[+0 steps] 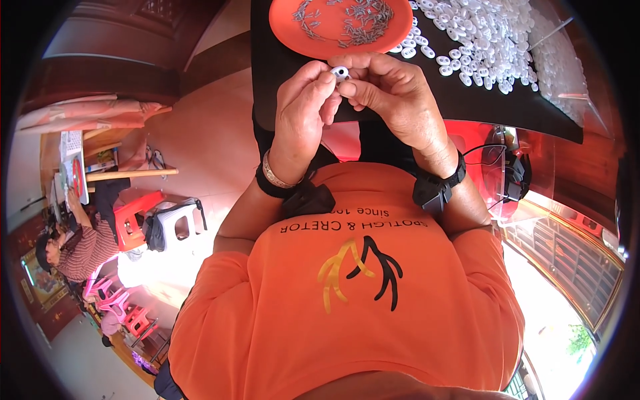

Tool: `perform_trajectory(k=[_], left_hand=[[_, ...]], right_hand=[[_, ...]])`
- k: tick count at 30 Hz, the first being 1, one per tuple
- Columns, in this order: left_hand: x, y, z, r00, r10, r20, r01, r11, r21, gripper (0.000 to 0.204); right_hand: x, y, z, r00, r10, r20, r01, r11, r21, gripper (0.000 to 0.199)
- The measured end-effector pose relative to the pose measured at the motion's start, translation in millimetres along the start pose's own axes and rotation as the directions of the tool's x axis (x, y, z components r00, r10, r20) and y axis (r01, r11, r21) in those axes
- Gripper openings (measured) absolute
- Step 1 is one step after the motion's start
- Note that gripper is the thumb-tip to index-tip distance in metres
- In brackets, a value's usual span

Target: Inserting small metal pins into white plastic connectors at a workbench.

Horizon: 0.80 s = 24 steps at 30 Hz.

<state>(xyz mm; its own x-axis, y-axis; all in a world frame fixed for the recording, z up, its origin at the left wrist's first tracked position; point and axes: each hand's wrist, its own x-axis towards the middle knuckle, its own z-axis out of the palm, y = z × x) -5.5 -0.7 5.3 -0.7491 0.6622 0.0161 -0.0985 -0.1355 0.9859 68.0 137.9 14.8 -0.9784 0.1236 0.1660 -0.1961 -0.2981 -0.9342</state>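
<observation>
— Where's the small white plastic ring?
— Pinched between both hands above the black tabletop: left hand fingertips grip its left side, right hand its right.
— Which way does it face?
— Its hole faces up at the camera; it's round, no long axis.
— Nearby?
— An orange plate of metal pins just beyond, white rings heaped to the right.

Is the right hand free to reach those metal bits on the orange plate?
Probably not right away: the right hand and left hand are both pinching a small white ring. The plate lies just beyond, nothing between.
</observation>
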Motion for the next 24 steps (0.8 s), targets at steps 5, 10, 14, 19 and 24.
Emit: perform_trajectory(k=[5, 10, 14, 19, 24], left_hand=[[0.3, 3.1, -2.0, 0.999, -0.019, 0.045, 0.024, 0.994, -0.111, 0.023], [-1.0, 4.8, -2.9, 0.998, -0.001, 0.068, 0.007, 0.996, -0.088, 0.023], [-2.4, 7.8, -3.1, 0.995, 0.022, 0.096, -0.010, 0.992, -0.126, 0.023], [-5.8, 9.2, 0.2, 0.995, 0.015, 0.100, -0.002, 0.992, -0.128, 0.023], [-11.5, 12.7, 7.1, 0.996, 0.019, 0.090, -0.006, 0.989, -0.151, 0.023]], right_hand=[[-1.0, 2.1, 3.6, 0.986, -0.165, 0.020, 0.165, 0.955, -0.247, 0.023], [-1.7, 5.9, 5.2, 0.960, -0.278, 0.003, 0.259, 0.888, -0.379, 0.020], [-2.4, 0.2, 8.1, 0.942, -0.334, 0.034, 0.314, 0.840, -0.443, 0.017], [-4.7, -2.0, 8.2, 0.929, -0.363, 0.066, 0.347, 0.800, -0.490, 0.014], [-8.5, -3.2, 9.9, 0.914, -0.401, 0.066, 0.380, 0.783, -0.492, 0.012]])
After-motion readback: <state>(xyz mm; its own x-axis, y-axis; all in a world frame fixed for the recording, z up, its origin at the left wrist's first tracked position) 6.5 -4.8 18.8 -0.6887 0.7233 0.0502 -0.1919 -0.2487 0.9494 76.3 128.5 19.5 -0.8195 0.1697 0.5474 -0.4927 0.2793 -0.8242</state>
